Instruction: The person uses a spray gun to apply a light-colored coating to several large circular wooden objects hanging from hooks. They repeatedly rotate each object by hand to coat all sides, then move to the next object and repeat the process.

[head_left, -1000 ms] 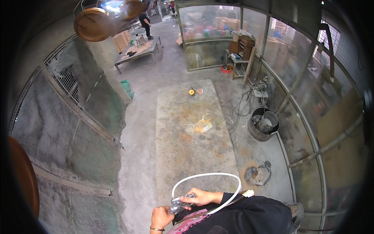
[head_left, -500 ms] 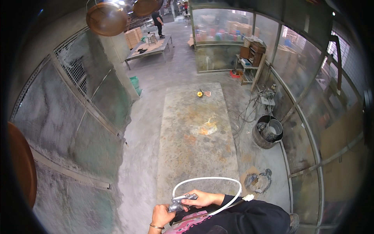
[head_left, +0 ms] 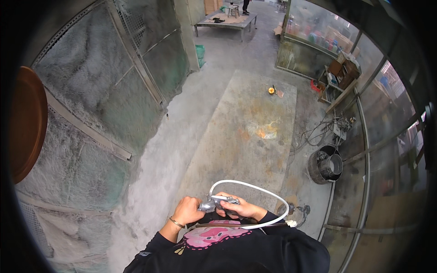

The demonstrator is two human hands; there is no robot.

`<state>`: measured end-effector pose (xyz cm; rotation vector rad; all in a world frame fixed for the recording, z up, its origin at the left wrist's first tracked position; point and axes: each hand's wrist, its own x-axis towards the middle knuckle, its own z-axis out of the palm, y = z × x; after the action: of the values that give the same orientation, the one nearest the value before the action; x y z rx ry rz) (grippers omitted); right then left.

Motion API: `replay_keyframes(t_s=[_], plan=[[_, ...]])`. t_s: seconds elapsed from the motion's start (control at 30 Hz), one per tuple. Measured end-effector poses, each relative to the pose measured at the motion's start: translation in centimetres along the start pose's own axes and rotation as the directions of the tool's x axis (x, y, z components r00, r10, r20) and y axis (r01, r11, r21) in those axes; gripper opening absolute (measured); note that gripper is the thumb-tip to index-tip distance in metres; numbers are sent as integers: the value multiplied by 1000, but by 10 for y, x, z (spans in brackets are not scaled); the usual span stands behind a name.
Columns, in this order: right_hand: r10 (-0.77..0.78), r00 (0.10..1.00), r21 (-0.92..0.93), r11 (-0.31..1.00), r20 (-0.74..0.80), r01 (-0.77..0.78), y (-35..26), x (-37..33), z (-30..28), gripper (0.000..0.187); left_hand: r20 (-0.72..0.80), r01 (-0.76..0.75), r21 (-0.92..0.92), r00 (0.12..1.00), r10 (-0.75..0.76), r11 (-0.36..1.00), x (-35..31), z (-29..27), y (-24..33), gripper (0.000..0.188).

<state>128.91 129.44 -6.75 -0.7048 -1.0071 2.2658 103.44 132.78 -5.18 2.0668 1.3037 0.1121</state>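
In front of my body I hold a silvery metal spray gun. My right hand is closed around its handle part. At the gun's other end the fingers of my left hand are closed on the metal; the exact grip of the fingertips is partly hidden. A white hose rises from the gun and loops over to the right, past my right wrist. A thin dark tube runs across my black top below the hands. My left wrist bears a metal bangle.
A large brown disc hangs at the left, before dusty wall panels. A stained board covers the floor ahead. On the right stand a dark bucket, tangled cables and a small shelf. A person stands beyond a low table.
My view has turned left and downward, so the room has shifted right and my sleeves show more. Both hands stay on the spray gun, which has risen slightly in view.
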Motion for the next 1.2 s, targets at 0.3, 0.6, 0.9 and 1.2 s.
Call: replay_keyframes(t_s=[0.3,0.6,0.9,1.2], plan=[[-55,998,-90,994,9,56,-4,1,1,39,48,7,10,999,-7,1000,0,-5,3,20],[-135,991,148,980,-20,137,13,5,-3,58,82,232,-815,954,-289,531,-4,38,-58,25],[121,967,-49,992,222,-113,-17,21,-37,60,28,-305,-923,552,-833,-233,-59,58,-73,48],[280,903,-261,945,325,-198,-35,60,-21,59,65,-380,-875,522,-851,-300,-78,69,-37,46]])
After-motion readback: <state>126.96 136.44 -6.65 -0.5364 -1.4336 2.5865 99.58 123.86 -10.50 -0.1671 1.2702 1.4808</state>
